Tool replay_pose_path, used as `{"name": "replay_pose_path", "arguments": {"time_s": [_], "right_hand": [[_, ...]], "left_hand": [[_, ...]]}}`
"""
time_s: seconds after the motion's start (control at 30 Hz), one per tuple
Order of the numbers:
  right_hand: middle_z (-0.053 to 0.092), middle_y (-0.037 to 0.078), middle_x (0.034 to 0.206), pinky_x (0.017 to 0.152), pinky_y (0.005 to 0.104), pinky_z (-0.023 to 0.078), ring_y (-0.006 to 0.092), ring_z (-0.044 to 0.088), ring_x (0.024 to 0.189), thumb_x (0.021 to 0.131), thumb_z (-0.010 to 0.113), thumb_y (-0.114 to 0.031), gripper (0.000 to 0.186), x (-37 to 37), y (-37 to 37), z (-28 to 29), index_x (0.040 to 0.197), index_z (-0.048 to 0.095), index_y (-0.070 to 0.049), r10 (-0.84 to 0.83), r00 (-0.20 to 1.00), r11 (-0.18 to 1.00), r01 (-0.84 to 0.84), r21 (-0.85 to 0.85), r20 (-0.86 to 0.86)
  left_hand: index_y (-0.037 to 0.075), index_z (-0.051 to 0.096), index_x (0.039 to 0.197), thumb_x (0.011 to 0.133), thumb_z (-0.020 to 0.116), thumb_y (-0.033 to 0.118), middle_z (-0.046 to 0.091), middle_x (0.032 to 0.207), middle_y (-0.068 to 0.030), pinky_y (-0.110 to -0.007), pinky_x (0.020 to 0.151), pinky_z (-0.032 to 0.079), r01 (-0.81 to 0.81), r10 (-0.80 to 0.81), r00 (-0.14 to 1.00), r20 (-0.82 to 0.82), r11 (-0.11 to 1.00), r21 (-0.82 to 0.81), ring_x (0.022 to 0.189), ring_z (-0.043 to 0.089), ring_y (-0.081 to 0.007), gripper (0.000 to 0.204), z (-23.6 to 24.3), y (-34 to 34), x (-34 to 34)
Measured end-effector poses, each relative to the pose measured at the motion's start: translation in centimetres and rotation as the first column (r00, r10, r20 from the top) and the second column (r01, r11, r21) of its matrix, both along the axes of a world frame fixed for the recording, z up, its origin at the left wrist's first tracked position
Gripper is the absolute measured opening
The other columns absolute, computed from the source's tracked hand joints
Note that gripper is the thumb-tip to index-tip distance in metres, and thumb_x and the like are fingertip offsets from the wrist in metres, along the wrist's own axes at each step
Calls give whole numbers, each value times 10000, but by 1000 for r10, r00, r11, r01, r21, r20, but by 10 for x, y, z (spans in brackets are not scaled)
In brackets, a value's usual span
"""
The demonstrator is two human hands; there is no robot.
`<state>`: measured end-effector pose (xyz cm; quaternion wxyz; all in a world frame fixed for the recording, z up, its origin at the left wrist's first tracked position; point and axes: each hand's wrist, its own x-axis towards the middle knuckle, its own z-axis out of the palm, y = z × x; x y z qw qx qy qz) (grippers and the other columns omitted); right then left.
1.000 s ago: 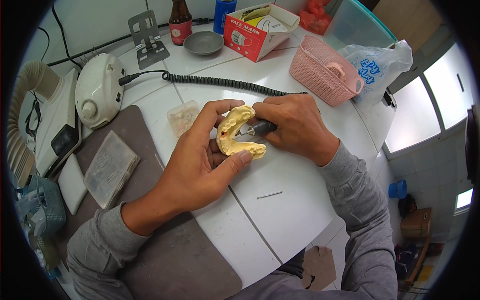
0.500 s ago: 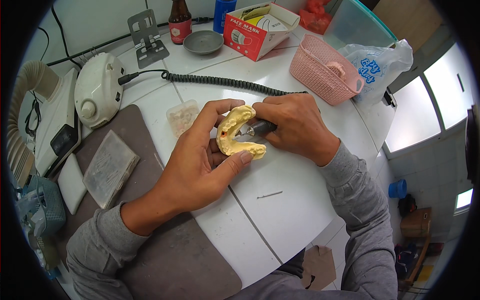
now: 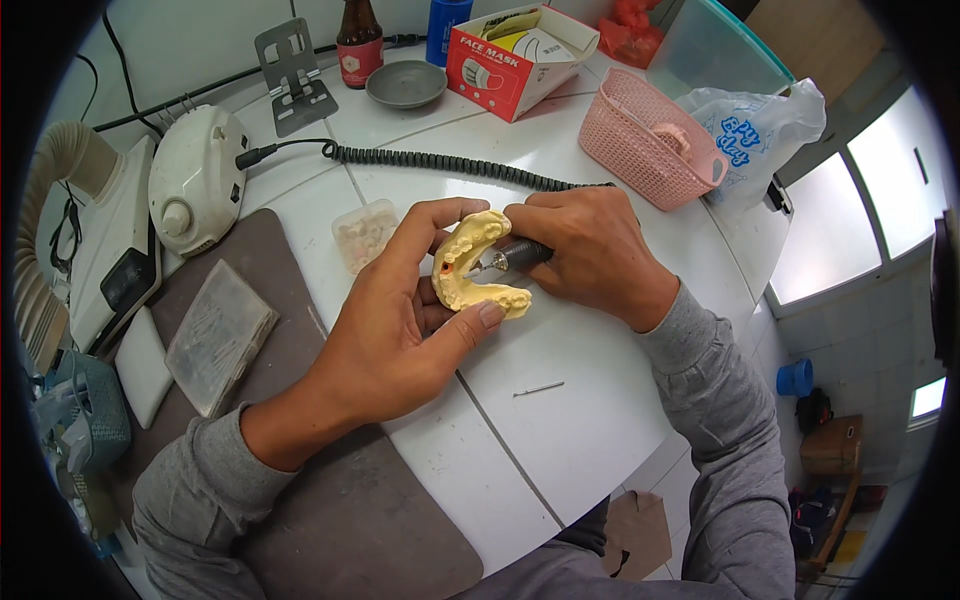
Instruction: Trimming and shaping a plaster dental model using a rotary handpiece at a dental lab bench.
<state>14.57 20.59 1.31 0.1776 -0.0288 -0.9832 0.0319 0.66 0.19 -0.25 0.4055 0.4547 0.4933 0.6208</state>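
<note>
In my left hand (image 3: 400, 320) is a pale yellow dental cast (image 3: 455, 285), horseshoe-shaped, with a small dark red spot on its inner left side. My thumb presses its near end and my fingers wrap behind the far side. My right hand (image 3: 600, 250) is closed around a dark rotary handpiece (image 3: 525, 254) whose metal tip points left into the opening of the arch, close to the red spot. Whether the tip touches the cast I cannot tell. A thin metal bur (image 3: 539, 389) lies on the white tiled table below my hands.
A coiled black cord (image 3: 450, 165) runs from a white control unit (image 3: 195, 180) toward my right hand. Left lie a clear case (image 3: 220, 335) and a brown mat (image 3: 370, 510). A small clear box (image 3: 365, 235), grey dish (image 3: 406, 84), red mask box (image 3: 515, 70) and pink basket (image 3: 640, 130) stand beyond.
Almost nothing differs. The handpiece tip has shifted very slightly; both hands keep their hold and place.
</note>
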Motion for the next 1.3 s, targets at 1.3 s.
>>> {"name": "replay_pose_path", "arguments": {"time_s": [1.3], "right_hand": [[711,37,783,591,430,540,279,722,687,769,857,-182,215,2,2,-3,934,728,-132,22,999,998,-20,64,-37]], "left_hand": [[5,399,1655,1004,674,-33,558,1435,-137,-280,1003,559,12,-11,999,-37,1000,18,1201,639,-151,708,2,-1,1]]}}
